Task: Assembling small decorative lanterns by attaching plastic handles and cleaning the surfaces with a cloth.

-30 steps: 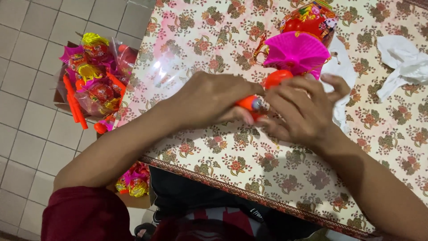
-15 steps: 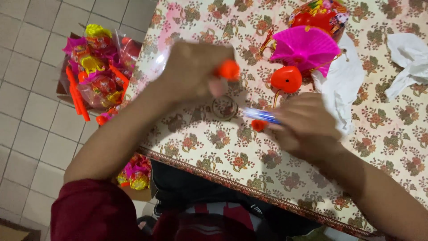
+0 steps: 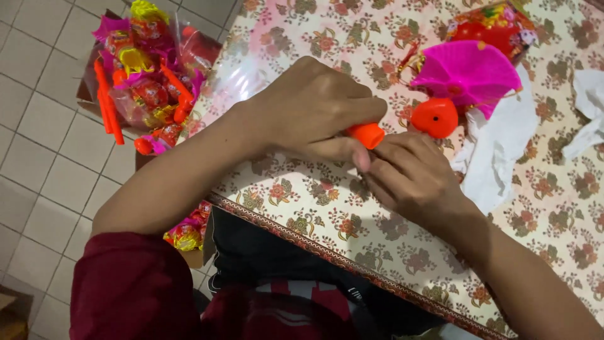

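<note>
Plastic, orange and tube-shaped: the orange handle piece (image 3: 366, 135) sticks out from between the two hands above the flowered tablecloth (image 3: 327, 208), only its open end showing. It looks light, stiff and smooth, probably hollow and a little slippery, so a hold around the barrel close behind the open end should serve better than a pinch at the rim. The left hand (image 3: 314, 110) has its fingers curled together and clamped on the barrel. The right hand (image 3: 412, 179) meets it just below that end, fingers bunched together; whether they grip anything cannot be told. Just beyond the right fingertips lies an orange cap (image 3: 434, 118), touching a pink pleated fan (image 3: 467, 74) and white cloth (image 3: 497, 154). Left of the left knuckles, off the table, sits a heap of wrapped toys (image 3: 145, 75).
</note>
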